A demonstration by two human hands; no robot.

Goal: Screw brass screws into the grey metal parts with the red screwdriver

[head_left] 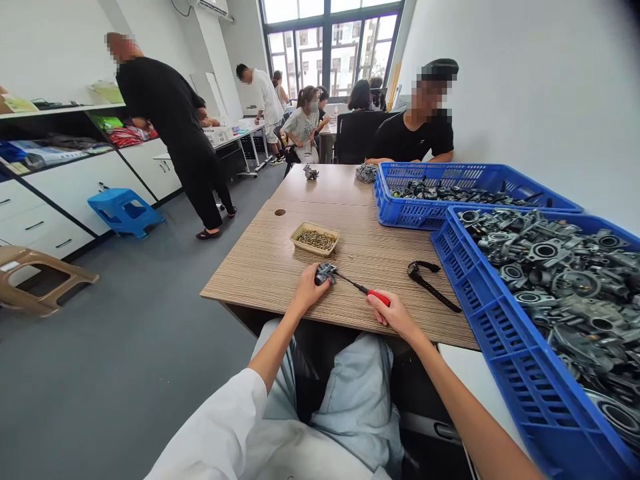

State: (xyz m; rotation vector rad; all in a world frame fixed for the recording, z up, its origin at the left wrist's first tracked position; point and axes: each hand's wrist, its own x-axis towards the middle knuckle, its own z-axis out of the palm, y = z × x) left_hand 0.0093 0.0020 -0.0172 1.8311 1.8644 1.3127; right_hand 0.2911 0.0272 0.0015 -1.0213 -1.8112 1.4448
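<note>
My left hand point(309, 291) is closed around a small grey metal carburetor point(326, 272) near the table's front edge. A screwdriver point(379, 297) with a red and black handle is gripped in my right hand point(395, 315). Its dark shaft points left, and the tip meets the carburetor's right side; the exact contact point is too small to make out. Just beyond my left hand stands a cream tray point(315, 251) holding many small brass-coloured screws or jets point(314, 238).
Two blue crates point(505, 373) point(400, 215) of metal parts line the right side. A black wristwatch point(433, 285) lies beside the nearer crate. Another metal part point(311, 173) stands at the table's far end, where a person in black point(417, 140) sits. Stools stand left.
</note>
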